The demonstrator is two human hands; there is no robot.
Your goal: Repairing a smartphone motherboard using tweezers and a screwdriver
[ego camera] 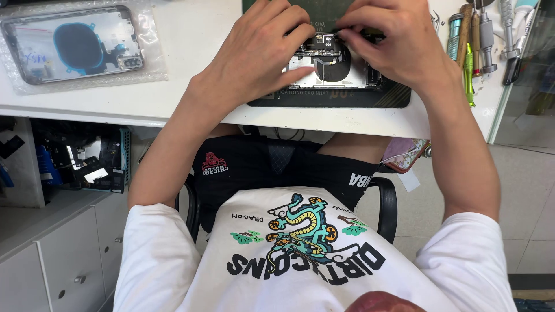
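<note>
A phone rear housing (75,43) in clear bubble wrap lies on the white worktable (191,34), well apart from a row of screwdrivers and hand tools (483,40) at the opposite end. Below the tabletop, white cabinets (63,254) adjoin a black office chair (386,208).

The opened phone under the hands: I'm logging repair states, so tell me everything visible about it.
The opened phone lies flat, insides up, on a dark work mat at the white table's front edge. A silvery metal frame, a dark round coil and small black parts near the top show. The left hand rests on its left side, and the right hand covers its upper right. The rest is hidden.
</note>
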